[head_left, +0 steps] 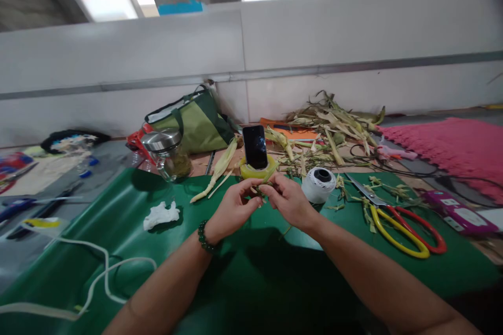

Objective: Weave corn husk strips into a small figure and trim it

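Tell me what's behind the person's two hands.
Behind the left hand and right hand, a phone stands propped at a yellow ring. They and a green strip hide part of the ring's near side.

The smooth, deep green sheet mat darkens nearly to black in shadow. The thin green leaf strip is lighter than the dark green round-beaded bracelet. The large metal scissors pair silver blades with one yellow and one red loop. The white cone-shaped thread spool shows a black core. The black rectangular phone contrasts with the yellow ring-shaped roll. The fabric tote bag joins olive and dark green panels. The lidded glass jar has a silver top; the fringed woven cloth is plain pink.
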Action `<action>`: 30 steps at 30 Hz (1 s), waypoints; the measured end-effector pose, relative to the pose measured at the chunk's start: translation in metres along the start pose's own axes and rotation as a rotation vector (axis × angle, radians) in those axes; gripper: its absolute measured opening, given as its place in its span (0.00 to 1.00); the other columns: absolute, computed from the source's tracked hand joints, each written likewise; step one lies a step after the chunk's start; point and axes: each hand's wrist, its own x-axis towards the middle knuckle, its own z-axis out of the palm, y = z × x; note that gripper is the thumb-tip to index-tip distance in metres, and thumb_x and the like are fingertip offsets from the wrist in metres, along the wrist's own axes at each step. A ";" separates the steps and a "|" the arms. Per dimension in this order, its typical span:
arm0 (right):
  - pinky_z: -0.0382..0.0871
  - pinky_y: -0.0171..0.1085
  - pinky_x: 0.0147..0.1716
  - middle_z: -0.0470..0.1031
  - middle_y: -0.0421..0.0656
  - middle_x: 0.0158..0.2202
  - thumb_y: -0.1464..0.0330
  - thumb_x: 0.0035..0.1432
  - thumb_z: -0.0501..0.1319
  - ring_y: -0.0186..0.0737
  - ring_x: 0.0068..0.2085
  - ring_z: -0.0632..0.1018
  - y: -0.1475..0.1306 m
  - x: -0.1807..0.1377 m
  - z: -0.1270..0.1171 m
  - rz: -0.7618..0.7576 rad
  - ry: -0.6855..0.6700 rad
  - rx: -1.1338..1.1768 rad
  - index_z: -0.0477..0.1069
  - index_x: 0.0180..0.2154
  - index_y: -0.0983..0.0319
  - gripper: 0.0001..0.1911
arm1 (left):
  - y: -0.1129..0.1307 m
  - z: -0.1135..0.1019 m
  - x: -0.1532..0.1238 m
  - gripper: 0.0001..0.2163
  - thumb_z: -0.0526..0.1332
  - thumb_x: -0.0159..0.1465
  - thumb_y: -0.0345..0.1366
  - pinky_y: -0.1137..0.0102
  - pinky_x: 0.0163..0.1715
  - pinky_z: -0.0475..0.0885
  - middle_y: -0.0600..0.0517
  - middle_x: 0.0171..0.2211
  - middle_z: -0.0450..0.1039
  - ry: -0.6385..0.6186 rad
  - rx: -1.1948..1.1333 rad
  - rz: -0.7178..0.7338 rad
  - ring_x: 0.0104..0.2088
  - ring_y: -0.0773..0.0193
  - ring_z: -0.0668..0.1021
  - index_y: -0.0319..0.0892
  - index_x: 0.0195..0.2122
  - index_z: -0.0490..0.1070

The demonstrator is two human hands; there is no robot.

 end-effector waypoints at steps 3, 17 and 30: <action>0.57 0.30 0.16 0.61 0.32 0.12 0.58 0.56 0.59 0.29 0.15 0.64 -0.001 0.001 0.001 0.050 -0.025 0.064 0.60 0.25 0.59 0.15 | 0.000 0.005 -0.001 0.14 0.63 0.54 0.33 0.74 0.25 0.70 0.52 0.26 0.73 0.018 -0.033 -0.039 0.27 0.66 0.74 0.37 0.42 0.73; 0.47 0.25 0.08 0.64 0.30 0.10 0.50 0.48 0.64 0.24 0.10 0.57 -0.002 0.008 -0.005 0.278 -0.115 0.387 0.62 0.26 0.61 0.22 | -0.006 0.011 0.001 0.13 0.66 0.55 0.39 0.74 0.24 0.66 0.53 0.26 0.75 0.147 -0.028 0.056 0.24 0.69 0.72 0.39 0.40 0.74; 0.75 0.38 0.33 0.76 0.43 0.31 0.64 0.60 0.60 0.37 0.31 0.78 -0.003 -0.005 -0.004 -0.410 0.033 0.063 0.78 0.36 0.58 0.08 | -0.006 0.001 0.008 0.12 0.70 0.48 0.38 0.74 0.21 0.69 0.57 0.18 0.71 0.258 -0.300 -0.035 0.18 0.70 0.72 0.39 0.32 0.76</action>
